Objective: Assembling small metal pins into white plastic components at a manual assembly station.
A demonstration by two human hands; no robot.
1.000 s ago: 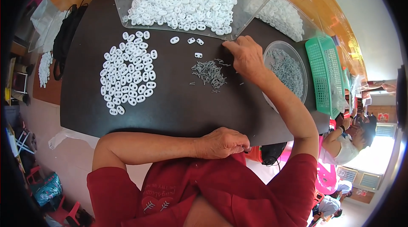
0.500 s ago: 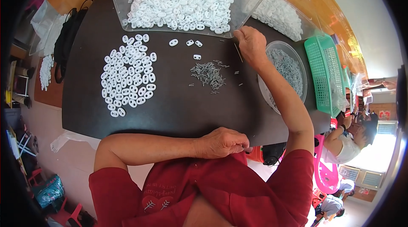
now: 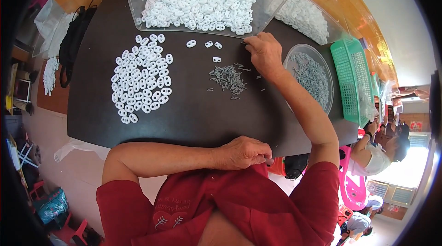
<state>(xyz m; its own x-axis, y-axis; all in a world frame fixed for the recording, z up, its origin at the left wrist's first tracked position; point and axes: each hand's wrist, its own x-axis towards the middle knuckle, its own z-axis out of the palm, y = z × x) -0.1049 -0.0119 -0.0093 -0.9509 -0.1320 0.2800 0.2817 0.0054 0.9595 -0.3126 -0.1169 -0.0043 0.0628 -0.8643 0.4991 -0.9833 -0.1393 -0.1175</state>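
Observation:
My right hand (image 3: 264,53) is over the far right of the dark table, just below the front edge of the clear bin. Its thumb and fingertips are pinched together at the tabletop; what they hold, if anything, is hidden. My left hand (image 3: 244,153) is curled closed at the table's near edge, and its contents cannot be made out. Between the hands is a small heap of grey screw-like pins (image 3: 228,80). Beyond it are several loose white two-holed oval plastic pieces (image 3: 216,60). A larger spread of the same pieces (image 3: 140,80) covers the table's left part.
A clear plastic bin (image 3: 198,29) full of white pieces stands at the back, with another heap of white pieces (image 3: 301,15) beside it. To the right are a round tub (image 3: 329,73) of grey pins and a green basket (image 3: 352,80). Another person (image 3: 373,154) sits farther right.
My right hand has moved left and slightly nearer along the bin's front edge. The thin yellowish stick that lay beside it is out of sight. My left hand has hardly moved.

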